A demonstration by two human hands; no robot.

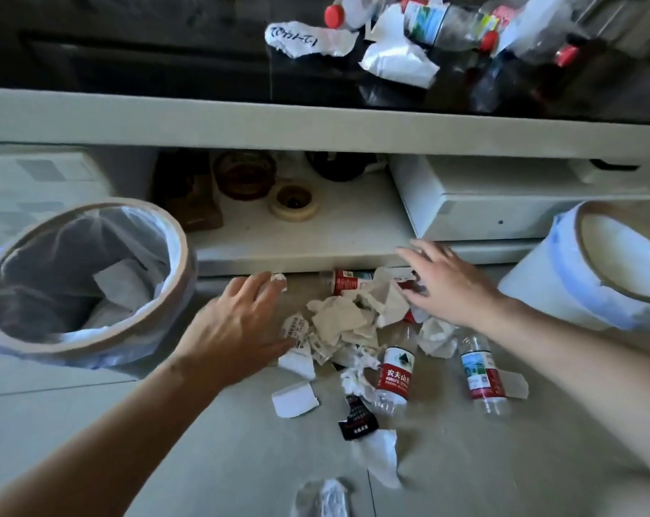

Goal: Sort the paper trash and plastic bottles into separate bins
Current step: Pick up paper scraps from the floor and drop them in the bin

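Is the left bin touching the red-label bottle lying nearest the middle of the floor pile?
Apart. The head view shows the left bin far from the red-label bottle, with bare floor, paper scraps and the left hand between them.

A heap of crumpled paper lies on the floor in front of a low shelf. One bin stands to the left of the heap with paper scraps inside; a second bin stands to the right. Two bottles lie on the near right side of the heap, a third behind it against the shelf edge. A box sits on the shelf. More bottles and paper lie on the tabletop above.
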